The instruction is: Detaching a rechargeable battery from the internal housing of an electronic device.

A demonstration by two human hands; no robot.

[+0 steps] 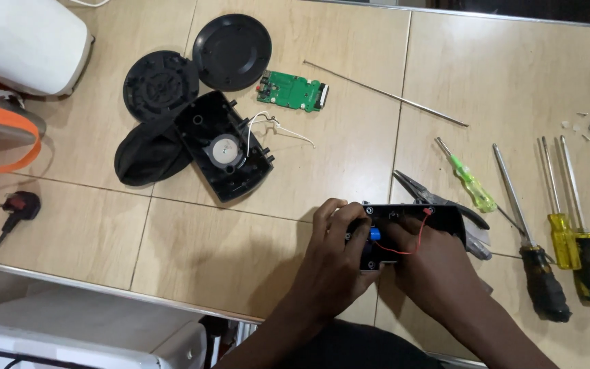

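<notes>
Both hands, left hand point(332, 236) and right hand point(426, 258), clamp their fingers on a black casing point(411, 222), steadying it so its red wire point(418, 236) shows. Pliers point(438, 199) and screwdrivers point(561, 232) lie right on the desk point(240, 239).

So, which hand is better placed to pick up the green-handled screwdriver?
Probably the right hand: the translucent green-handled screwdriver lies on its side of the open black plastic casing. The left hand is farther away.

Green PCB point(292, 91), pliers point(438, 200), 4 screwdrivers, black plug point(20, 205), thin rod point(385, 92).
</notes>
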